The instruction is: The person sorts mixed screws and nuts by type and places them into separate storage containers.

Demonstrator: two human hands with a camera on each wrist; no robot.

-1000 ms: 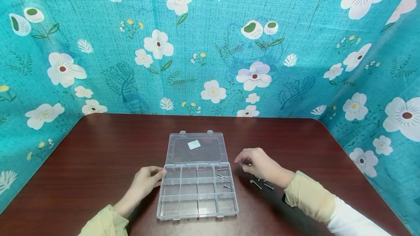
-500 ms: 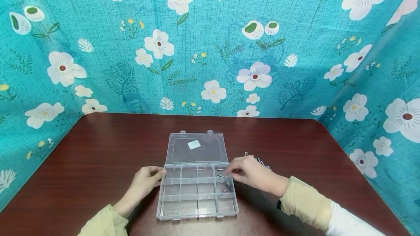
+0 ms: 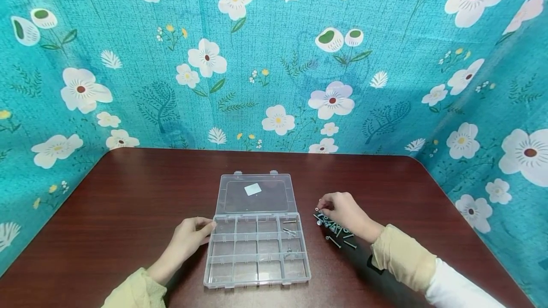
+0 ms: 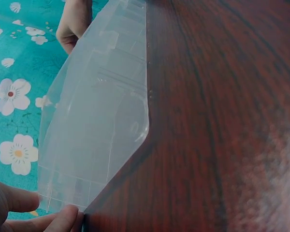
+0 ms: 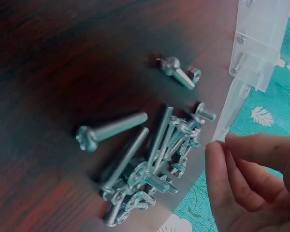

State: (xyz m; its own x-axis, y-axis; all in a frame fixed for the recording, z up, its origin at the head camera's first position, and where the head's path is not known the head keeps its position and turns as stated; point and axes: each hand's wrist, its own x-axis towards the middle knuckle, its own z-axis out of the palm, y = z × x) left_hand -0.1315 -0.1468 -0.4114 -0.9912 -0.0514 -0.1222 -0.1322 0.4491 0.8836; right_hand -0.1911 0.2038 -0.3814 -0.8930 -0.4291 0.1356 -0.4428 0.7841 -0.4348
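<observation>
A clear plastic compartment box lies on the table with its lid folded back. My left hand holds its left back corner, thumb and fingers at the edge in the left wrist view. Several metal screws rest in the right-hand column. To the right of the box, my right hand is over a loose pile of screws and nuts. Its thumb and fingertips meet beside the pile in the right wrist view; I cannot tell whether a small piece is between them.
A long screw lies apart from the pile, and a nut sits beside another screw. The dark wooden table ends at a blue flowered curtain behind. A dark band shows below the right sleeve.
My right hand has gone from the pile to the box's right column, then back right to the pile. Screws in that column lie differently. The left hand has stayed in place.
</observation>
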